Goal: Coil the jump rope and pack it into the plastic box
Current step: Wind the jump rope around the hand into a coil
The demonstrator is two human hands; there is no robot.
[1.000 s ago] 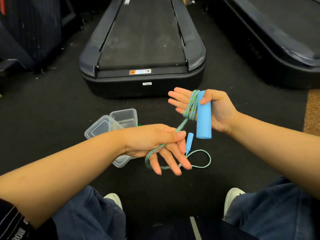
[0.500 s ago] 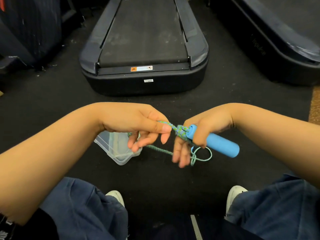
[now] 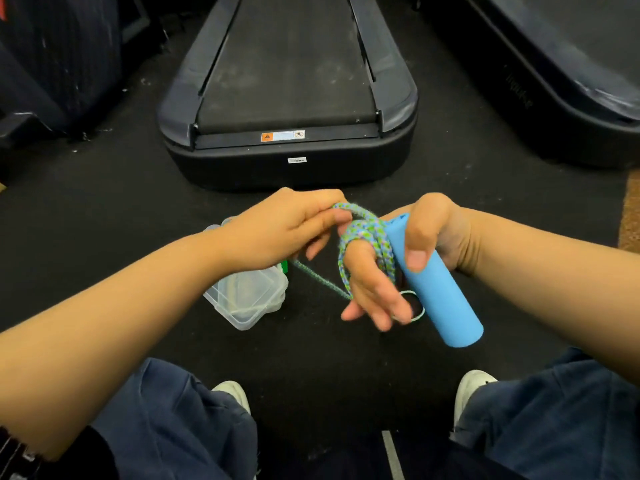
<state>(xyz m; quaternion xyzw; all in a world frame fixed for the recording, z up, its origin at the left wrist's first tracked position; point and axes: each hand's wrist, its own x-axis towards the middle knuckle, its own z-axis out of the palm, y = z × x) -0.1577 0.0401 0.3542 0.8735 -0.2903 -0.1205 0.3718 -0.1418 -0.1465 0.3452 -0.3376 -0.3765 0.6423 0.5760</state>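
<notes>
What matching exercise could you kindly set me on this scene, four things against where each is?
1 rope
2 blue handle
3 plastic box
4 treadmill

a on the floor, partly behind the left hand
b wound round the fingers of the right hand
c ahead, beyond both hands
d under the right thumb

Pairs: 1-b, 2-d, 3-a, 4-c.

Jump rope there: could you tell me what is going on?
A person winds the braided blue-and-green jump rope around the fingers of the right hand, whose thumb pins the blue cylindrical handle. The left hand pinches the rope. The clear plastic box waits on the black floor, rope not yet packed.
</notes>
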